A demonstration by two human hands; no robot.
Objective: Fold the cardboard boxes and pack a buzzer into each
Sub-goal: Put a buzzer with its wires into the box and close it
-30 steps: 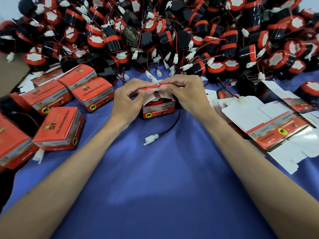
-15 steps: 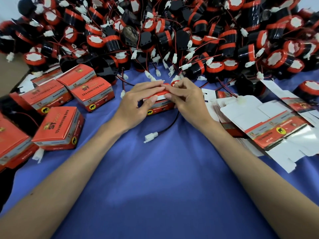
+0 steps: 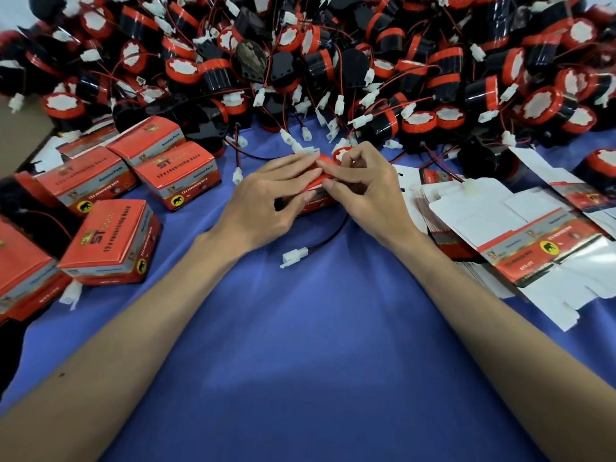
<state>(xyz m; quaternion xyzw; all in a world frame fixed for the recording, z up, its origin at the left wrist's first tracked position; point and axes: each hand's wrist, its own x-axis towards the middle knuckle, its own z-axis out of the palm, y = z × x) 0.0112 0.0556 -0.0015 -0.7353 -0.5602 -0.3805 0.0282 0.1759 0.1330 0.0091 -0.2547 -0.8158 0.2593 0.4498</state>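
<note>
A small red cardboard box (image 3: 317, 201) sits on the blue cloth at the middle, mostly hidden under both hands. My left hand (image 3: 266, 198) lies over its left side with straight fingers pressing the lid and the thumb against the front. My right hand (image 3: 363, 188) presses the lid from the right, its thumb at the front edge and two fingers curled. A black-red wire runs out from under the box to a white connector (image 3: 295, 257) lying on the cloth. The buzzer inside is not visible.
A big heap of black-and-red buzzers (image 3: 333, 61) with white connectors fills the back. Several closed red boxes (image 3: 110, 241) stand at the left. A stack of flat unfolded box blanks (image 3: 520, 235) lies at the right. Blue cloth (image 3: 316, 361) spreads between my forearms.
The box's white flaps were standing open; the red lid has since been pushed down and both hands now press it flat. The wire and connector stay where they were.
</note>
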